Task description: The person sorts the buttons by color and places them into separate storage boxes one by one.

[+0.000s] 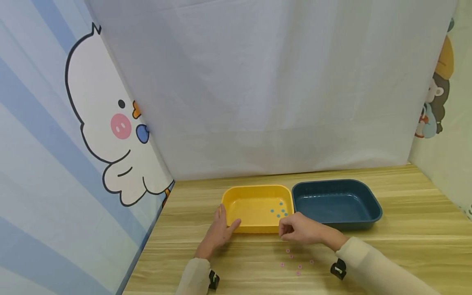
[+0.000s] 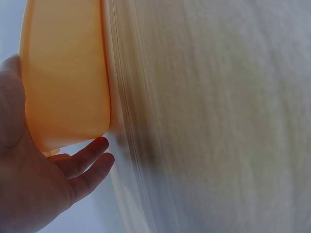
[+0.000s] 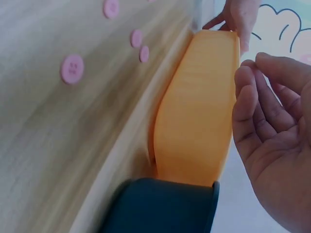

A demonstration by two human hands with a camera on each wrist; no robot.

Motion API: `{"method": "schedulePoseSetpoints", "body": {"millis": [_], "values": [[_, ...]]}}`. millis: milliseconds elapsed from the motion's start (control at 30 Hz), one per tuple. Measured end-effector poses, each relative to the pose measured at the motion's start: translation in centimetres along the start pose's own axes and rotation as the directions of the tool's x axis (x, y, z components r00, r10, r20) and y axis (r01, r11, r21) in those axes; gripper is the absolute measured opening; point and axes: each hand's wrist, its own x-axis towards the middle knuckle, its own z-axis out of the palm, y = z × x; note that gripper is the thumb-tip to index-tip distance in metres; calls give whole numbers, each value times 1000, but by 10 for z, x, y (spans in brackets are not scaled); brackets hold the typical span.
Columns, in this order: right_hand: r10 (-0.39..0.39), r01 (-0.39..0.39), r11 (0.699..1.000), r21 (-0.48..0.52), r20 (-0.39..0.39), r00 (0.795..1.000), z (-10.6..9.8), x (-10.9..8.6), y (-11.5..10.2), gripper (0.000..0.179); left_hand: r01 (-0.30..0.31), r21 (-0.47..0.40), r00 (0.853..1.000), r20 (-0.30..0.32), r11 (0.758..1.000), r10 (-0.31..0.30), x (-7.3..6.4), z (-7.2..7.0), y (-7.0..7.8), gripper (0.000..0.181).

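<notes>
A yellow plastic bin (image 1: 254,205) holds several small blue buttons (image 1: 278,216) toward its right end. My left hand (image 1: 218,234) grips its near left corner, with the thumb along the front and fingers around the left side. Over the bin's near right edge is my right hand (image 1: 300,229), fingers curled and the tips of thumb and forefinger drawn together. Nothing shows between those fingertips (image 3: 249,65) in the right wrist view. Several pink buttons (image 1: 291,257) lie scattered on the table in front of the bin; one pink button (image 3: 72,69) shows its holes close up.
A dark blue bin (image 1: 337,226) stands directly right of the yellow one. Both sit on the wood-grain table (image 1: 177,246). Behind them hangs a white curtain (image 1: 258,90), and a patterned cloth (image 1: 44,172) with a cartoon bird closes off the left side.
</notes>
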Motion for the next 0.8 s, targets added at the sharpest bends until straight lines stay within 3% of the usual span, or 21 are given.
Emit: {"method": "schedulePoseSetpoints", "body": {"millis": [233,567,800], "values": [[17,-15,999,44,-54,998,-10,0,0,4,3,4,1000,3,1000,-3,-1,0,1,88],[109,-100,993,57,-169,980,-18,7,4,5,13,5,1000,10,1000,-13,-1,-2,2,89],[128,-118,991,61,-200,971,-20,12,9,5,28,-6,999,18,1000,-28,-1,-2,4,88]]}}
